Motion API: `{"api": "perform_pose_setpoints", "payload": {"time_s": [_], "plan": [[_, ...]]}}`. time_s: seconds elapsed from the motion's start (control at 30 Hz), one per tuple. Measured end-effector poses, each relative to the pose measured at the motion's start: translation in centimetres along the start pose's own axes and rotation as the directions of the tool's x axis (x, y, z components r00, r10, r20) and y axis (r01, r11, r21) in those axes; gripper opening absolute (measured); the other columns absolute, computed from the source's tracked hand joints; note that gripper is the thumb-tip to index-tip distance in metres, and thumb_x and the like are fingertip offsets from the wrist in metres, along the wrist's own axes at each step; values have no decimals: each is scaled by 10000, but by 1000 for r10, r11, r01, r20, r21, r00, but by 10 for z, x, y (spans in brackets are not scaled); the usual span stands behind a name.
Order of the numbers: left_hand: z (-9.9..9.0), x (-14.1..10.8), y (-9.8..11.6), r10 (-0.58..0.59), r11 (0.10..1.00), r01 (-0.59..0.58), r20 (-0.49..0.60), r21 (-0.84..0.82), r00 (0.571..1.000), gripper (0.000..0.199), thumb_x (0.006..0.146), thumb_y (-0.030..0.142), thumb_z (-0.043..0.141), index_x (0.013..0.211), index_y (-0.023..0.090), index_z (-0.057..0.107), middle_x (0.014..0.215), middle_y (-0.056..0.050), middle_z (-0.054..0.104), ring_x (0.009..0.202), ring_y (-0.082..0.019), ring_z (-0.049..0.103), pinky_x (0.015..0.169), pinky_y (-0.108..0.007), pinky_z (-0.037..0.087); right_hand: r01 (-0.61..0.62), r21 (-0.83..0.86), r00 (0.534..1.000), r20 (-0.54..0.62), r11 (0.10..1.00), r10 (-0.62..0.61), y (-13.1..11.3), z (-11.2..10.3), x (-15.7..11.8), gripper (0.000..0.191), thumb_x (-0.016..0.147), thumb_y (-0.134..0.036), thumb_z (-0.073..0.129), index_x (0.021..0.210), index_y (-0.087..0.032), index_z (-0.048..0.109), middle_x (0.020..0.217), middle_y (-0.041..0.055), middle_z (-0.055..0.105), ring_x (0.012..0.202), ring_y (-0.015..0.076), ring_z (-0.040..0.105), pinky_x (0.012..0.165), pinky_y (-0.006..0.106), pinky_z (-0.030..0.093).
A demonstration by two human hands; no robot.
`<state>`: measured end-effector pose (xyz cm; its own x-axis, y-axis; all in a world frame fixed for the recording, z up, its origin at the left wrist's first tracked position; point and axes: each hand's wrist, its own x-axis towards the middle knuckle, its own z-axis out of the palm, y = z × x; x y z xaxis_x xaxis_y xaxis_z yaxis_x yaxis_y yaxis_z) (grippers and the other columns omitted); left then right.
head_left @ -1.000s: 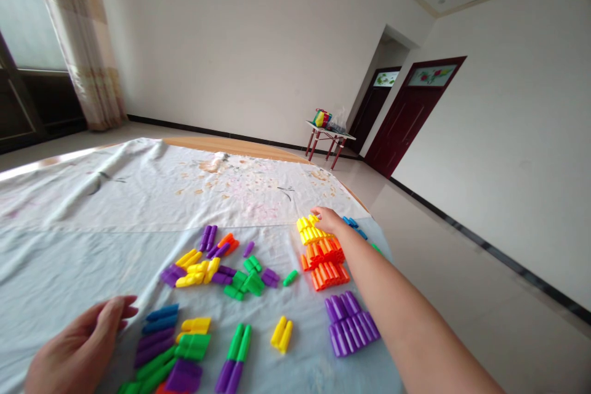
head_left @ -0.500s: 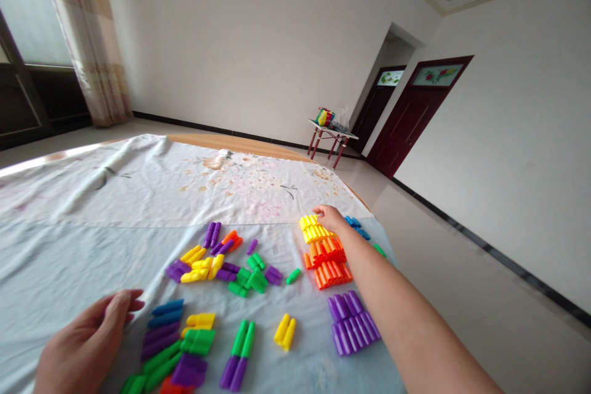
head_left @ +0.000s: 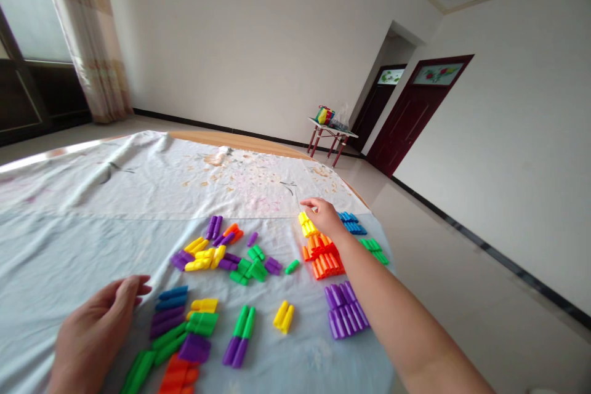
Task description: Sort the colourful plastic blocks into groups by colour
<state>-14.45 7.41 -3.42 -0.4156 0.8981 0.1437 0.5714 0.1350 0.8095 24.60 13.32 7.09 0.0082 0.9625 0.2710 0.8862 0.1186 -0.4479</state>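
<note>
My right hand (head_left: 322, 217) reaches over the far end of the yellow bullet-shaped toy blocks (head_left: 308, 226), its finger stretched left and nothing visible in it. Whether it touches them, I cannot tell. Beneath the wrist lie rows of orange blocks (head_left: 327, 263), and closer to me are purple blocks (head_left: 346, 314). My left hand (head_left: 104, 320) hovers at the left with fingers loosely apart, holding nothing. Beside it sit blue blocks (head_left: 172, 299), green blocks (head_left: 141, 369) and orange blocks (head_left: 178, 375). A green-and-purple joined set (head_left: 239, 337) and a yellow pair (head_left: 283, 317) lie in the middle.
A mixed heap (head_left: 215, 255) of blocks lies mid-table on the cloth (head_left: 138, 240). Right of my forearm are blue rows (head_left: 353, 223) and green rows (head_left: 373, 250). A small table (head_left: 330, 129) with bags stands by the far doors.
My right hand has moved slightly left and its finger has straightened. My left hand has shifted a little right and up. More of the blue and green rows shows.
</note>
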Motion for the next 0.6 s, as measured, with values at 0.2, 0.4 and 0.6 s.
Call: {"api": "perform_pose_setpoints", "payload": {"time_s": [0.2, 0.4, 0.6], "plan": [[-7, -13, 22, -117, 984, 124, 63, -127, 991, 398, 749, 515, 437, 836, 203, 668, 716, -13, 699, 728, -223, 641, 681, -318, 489, 228, 327, 970, -2, 917, -241, -52, 25, -87, 199, 846, -198, 519, 978, -213, 667, 967, 21, 681, 943, 137, 607, 850, 248, 462], [-6, -13, 19, -115, 974, 127, 74, -187, 991, 391, 758, 521, 446, 850, 204, 656, 729, -20, 691, 757, -228, 639, 715, -334, 501, 110, 324, 990, 52, 940, -134, -41, 54, -136, 187, 813, -231, 578, 977, -210, 665, 896, 30, 673, 867, 151, 606, 827, 271, 472], [-6, -10, 13, -152, 963, 162, 64, -217, 986, 407, 730, 545, 467, 847, 204, 656, 740, -35, 696, 768, -262, 649, 734, -380, 525, 77, 253, 983, 144, 964, -116, -36, 58, -151, 395, 698, -330, 705, 1066, -195, 651, 1011, 70, 637, 1005, 206, 566, 912, 304, 448]]}}
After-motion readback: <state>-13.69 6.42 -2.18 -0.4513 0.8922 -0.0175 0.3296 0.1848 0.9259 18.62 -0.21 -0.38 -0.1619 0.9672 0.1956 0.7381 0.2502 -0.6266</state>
